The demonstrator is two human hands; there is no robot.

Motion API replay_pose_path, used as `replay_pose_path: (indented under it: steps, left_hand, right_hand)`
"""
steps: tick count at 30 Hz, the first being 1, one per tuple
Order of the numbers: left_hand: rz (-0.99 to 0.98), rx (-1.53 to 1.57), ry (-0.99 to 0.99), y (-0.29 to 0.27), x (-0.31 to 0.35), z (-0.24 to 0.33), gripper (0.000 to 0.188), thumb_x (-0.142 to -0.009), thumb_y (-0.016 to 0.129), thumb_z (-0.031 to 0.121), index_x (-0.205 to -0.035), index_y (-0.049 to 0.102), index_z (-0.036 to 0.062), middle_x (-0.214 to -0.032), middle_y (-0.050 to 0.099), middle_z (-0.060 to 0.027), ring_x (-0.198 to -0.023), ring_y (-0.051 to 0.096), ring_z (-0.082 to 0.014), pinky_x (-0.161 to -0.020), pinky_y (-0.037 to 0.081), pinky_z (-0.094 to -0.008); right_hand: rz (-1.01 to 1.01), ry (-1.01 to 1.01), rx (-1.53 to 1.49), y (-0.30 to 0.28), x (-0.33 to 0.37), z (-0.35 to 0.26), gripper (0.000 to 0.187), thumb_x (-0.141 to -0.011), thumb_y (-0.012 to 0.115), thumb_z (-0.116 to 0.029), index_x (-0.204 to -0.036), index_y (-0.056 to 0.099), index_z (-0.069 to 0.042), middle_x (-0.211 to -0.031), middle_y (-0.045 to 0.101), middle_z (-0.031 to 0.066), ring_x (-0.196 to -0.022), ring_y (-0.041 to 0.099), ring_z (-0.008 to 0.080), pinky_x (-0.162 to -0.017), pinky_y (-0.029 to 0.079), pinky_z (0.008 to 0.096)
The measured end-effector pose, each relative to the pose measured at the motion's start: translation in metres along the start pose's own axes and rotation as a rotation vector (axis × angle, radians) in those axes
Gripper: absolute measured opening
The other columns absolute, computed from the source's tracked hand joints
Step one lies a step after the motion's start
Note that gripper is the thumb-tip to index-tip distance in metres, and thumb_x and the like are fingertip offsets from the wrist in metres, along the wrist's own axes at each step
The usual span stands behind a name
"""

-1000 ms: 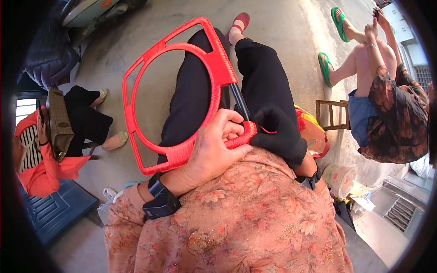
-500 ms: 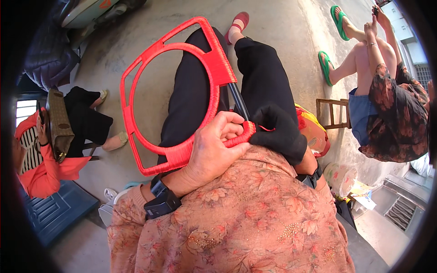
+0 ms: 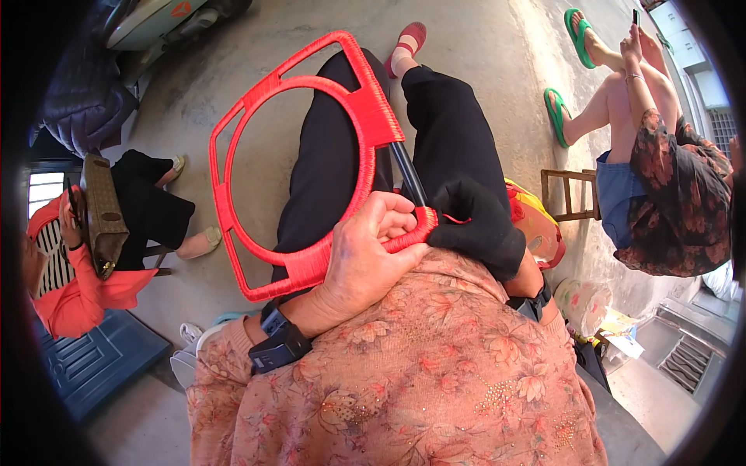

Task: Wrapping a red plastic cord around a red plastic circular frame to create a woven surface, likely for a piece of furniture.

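Note:
A frame lies over my lap, an inner ring joined to an angular outer bar, wound almost all over with glossy red thread. One stretch of bare black tube shows on its right side. My bare left hand is closed around the wrapped corner at the lower end of that tube. Just right of the corner, my right hand, in a black glove, pinches a short red thread between thumb and fingers. The thread runs to the wrapped corner; its other end is hidden by the glove.
A seated person with a handbag is at the left, near a blue panel. At the right another person in green flip-flops sits by a wooden stool. A red and yellow bag stands beside my right leg.
The frame's left side has shifted slightly to the right. Both my hands keep almost the same place and grip. The person at the right has moved their hands a little.

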State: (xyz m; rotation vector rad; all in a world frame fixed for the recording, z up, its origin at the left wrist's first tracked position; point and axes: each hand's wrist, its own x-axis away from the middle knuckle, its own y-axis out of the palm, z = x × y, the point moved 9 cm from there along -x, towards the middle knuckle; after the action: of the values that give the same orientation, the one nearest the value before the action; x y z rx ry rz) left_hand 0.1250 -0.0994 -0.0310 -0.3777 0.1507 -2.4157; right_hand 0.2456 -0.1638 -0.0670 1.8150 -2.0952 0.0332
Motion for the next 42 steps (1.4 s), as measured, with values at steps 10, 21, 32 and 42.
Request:
replay_pose_path:
  steps: [10, 21, 32, 42]
  left_hand:
    - [-0.034, -0.003, 0.025, 0.000, -0.002, -0.003, 0.042, -0.070, 0.077, -0.002, -0.104, 0.053, -0.0002, -0.092, 0.067, -0.0097, -0.088, 0.063, -0.0106, -0.082, 0.052, -0.0258]
    - [0.018, 0.061, -0.043, -0.001, -0.004, -0.004, 0.042, -0.070, 0.077, -0.003, -0.104, 0.053, 0.0003, -0.093, 0.065, -0.0081, -0.087, 0.062, -0.0100, -0.081, 0.051, -0.0249]
    - [-0.054, 0.066, -0.018, 0.001, -0.008, -0.004, 0.040, -0.071, 0.078, -0.003, -0.103, 0.053, 0.0004, -0.093, 0.065, -0.0074, -0.087, 0.061, -0.0092, -0.081, 0.051, -0.0240]
    - [-0.303, 0.430, -0.400, 0.010, -0.014, -0.003, 0.017, -0.097, 0.052, 0.016, -0.098, 0.059, 0.0015, -0.093, 0.065, -0.0036, -0.081, 0.060, -0.0045, -0.077, 0.048, -0.0188]
  right_hand:
    - [0.013, 0.004, 0.031, -0.001, -0.001, 0.002, 0.033, -0.073, 0.078, -0.006, -0.099, 0.057, -0.004, -0.092, 0.058, 0.0002, -0.087, 0.054, 0.0067, -0.078, 0.045, 0.0238]
    - [0.019, -0.003, 0.033, -0.001, -0.003, -0.002, 0.034, -0.074, 0.077, -0.007, -0.102, 0.058, -0.003, -0.094, 0.059, 0.0007, -0.089, 0.054, 0.0072, -0.079, 0.045, 0.0245]
    - [0.024, 0.008, 0.047, -0.002, -0.004, 0.001, 0.035, -0.073, 0.076, -0.007, -0.103, 0.058, -0.003, -0.093, 0.058, -0.0003, -0.086, 0.052, 0.0064, -0.077, 0.044, 0.0233]
    - [0.102, -0.020, 0.171, -0.041, 0.020, -0.012, 0.020, -0.087, 0.062, -0.014, -0.105, 0.063, -0.004, -0.089, 0.063, 0.0036, -0.077, 0.057, 0.0137, -0.074, 0.047, 0.0282]
